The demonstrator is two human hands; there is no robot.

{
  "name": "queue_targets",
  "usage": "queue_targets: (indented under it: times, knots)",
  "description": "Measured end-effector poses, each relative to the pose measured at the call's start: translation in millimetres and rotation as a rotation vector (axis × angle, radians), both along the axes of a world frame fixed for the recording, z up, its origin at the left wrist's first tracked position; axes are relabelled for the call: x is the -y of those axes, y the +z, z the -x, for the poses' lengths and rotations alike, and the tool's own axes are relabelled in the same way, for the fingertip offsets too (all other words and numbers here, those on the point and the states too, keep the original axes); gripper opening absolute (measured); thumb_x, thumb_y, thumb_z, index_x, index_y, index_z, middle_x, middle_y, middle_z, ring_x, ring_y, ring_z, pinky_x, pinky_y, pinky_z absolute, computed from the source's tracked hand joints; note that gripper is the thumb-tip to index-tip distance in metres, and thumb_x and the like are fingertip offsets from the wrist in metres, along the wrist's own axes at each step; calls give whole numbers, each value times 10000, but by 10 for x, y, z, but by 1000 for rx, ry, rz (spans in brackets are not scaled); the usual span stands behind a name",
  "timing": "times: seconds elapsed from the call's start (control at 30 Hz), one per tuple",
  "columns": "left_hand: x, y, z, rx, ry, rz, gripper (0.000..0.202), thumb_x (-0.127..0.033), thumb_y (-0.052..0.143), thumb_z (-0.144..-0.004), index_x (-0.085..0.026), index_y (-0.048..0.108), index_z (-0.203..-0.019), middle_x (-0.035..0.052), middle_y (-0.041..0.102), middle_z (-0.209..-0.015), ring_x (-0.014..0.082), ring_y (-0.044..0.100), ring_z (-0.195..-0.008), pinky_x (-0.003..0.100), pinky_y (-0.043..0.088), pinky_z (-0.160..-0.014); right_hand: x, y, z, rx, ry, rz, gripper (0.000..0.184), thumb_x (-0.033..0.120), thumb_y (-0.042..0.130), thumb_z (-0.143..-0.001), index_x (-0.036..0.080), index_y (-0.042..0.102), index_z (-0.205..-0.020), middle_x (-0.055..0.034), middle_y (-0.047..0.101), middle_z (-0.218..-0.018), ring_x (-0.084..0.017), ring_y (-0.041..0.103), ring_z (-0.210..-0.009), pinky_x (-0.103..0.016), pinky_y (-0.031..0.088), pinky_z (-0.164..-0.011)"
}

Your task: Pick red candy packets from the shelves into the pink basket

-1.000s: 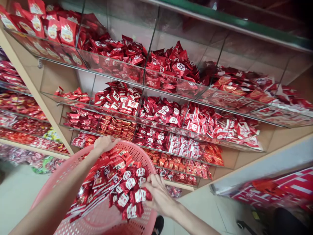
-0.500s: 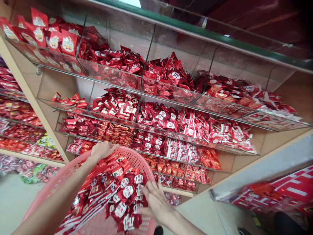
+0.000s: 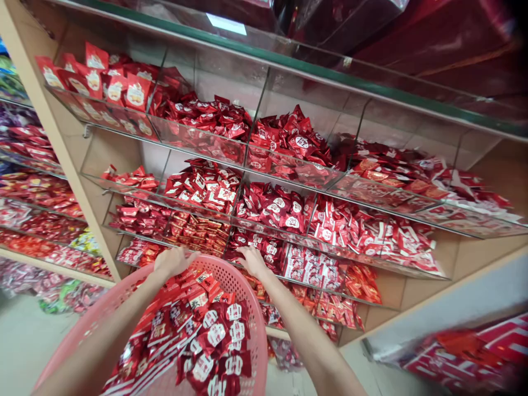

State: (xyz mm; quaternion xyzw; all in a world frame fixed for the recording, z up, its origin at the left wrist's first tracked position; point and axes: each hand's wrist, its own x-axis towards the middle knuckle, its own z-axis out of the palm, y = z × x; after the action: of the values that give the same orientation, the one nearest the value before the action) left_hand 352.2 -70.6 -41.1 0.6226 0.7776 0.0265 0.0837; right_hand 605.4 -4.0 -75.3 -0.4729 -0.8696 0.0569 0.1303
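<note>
Left hand [image 3: 173, 262] clenches a tilted pink basket's [image 3: 256, 341] rim; red packets [image 3: 214, 335] heaped inside could slide out. The open right hand [image 3: 252, 261] reaches just beyond it, toward a glass shelf [image 3: 289, 278].

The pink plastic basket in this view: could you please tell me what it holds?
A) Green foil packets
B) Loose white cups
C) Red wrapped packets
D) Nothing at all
C: the pink plastic basket is heaped with the red wrapped packets, which fill its inside.
</note>
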Motion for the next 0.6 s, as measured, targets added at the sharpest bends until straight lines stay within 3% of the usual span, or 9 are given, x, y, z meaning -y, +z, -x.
queue_targets:
  times: [0.2,0.33,0.6]
  knots:
    - [61,-11,79,9,33,5,670,-660,248,-766,-172,662,-964,178,684,-976,340,617,-951,404,453,-783,-135,-108,135,70,-36,22,341,297,654,-744,198,598,-1066,-90,657,-948,-235,528,-993,-349,378,-821]
    - [77,-11,93,13,35,10,678,-663,247,-764,-163,655,-972,177,678,-995,340,616,-951,401,452,-787,-171,-135,155,75,-50,30,335,281,664,-733,199,602,-1051,-94,647,-977,-237,518,-1015,-357,370,-837]
    - [66,6,45,-4,12,14,682,-647,226,-771,-165,658,-986,182,681,-989,338,613,-961,408,450,-802,-193,-170,25,-101,-65,69,295,347,643,-749,209,617,-1008,-90,611,-1038,-236,492,-1055,-381,352,-875]
